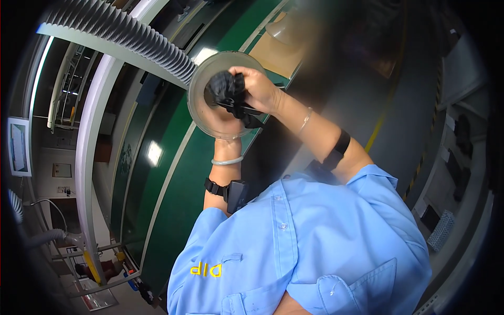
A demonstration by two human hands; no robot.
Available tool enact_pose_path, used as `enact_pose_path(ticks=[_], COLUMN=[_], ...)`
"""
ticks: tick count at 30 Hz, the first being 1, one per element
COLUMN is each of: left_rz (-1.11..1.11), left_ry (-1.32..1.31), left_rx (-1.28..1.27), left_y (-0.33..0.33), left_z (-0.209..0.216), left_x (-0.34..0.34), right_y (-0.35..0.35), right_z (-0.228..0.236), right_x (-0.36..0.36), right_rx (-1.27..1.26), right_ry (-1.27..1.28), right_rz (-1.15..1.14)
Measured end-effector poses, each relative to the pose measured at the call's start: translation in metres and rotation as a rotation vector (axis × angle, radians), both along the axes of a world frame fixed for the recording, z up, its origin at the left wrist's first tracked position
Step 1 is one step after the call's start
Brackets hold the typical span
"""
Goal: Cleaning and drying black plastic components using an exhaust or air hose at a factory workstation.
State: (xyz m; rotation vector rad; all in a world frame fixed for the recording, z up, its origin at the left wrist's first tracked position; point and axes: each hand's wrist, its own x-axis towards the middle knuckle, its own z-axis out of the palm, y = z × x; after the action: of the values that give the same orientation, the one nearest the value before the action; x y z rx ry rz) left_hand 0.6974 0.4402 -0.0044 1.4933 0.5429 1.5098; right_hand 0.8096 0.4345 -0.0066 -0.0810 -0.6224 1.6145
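My right hand [258,93] is closed around a bunched black cloth-like bundle [227,88] with straps or flaps hanging from it. The bundle appears in front of a round, see-through hood [196,105] at the end of a grey ribbed hose [142,39]. My left hand [223,122] shows only dimly through the hood's lower part. Its fingers are blurred and partly covered by the bundle, so I cannot make out whether it touches the bundle or the hood. A black band with a small dark box [237,195] sits on my left forearm.
A long green-topped bench [170,205] runs past my left side, with a brown board [278,56] at its far end. A white post [90,152] rises at left. Another clear hood [281,30] stands beyond the board. Shelving [467,131] lines the right.
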Motion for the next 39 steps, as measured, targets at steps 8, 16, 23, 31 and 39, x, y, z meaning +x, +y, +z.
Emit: enact_pose_path(ticks=[8,16,23,31,39], left_rz=[0.024,-0.219,0.209,-0.129,0.162], left_ry=[-0.025,-0.564,0.169,-0.143,0.529], left_rx=[-0.075,-0.495,0.048,-0.175,0.471], left_y=[-0.002,0.017,0.009,0.001,-0.002], left_z=[0.003,-0.015,-0.003,0.004,-0.002], left_x=[0.004,-0.001,0.014,0.016,-0.001], right_y=[-0.04,-0.052,-0.035,-0.019,-0.019], right_z=[0.013,0.006,0.001,0.032,-0.002], right_x=[0.008,0.011,0.023,0.003,0.015], right_rx=[0.464,0.231,0.111,0.152,0.875], right_ry=[-1.507,-1.956,-1.947,-1.82,-1.767], right_rz=[-0.631,-1.102,-0.803,-0.96,-0.62])
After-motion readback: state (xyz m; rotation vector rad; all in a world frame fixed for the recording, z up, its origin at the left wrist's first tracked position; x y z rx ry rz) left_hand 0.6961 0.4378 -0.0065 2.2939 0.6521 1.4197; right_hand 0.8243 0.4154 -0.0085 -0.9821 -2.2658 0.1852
